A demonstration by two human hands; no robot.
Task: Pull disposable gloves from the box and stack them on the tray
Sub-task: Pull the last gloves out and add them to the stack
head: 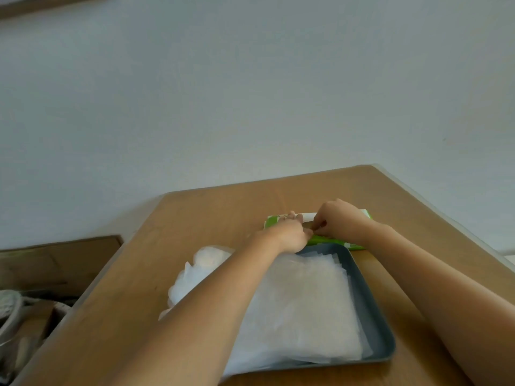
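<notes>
Green box [327,241] sits toward the desk's far edge, behind the tray [373,310]; right hand [338,220] pinches at its slot, likely a glove, left hand [289,235] braces it, grip unclear: draw out slowly, flat

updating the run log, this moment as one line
left hand: on green box | right hand: curled at box opening, grip unclear | tray: glove stack inside | loose gloves: beside tray
</notes>
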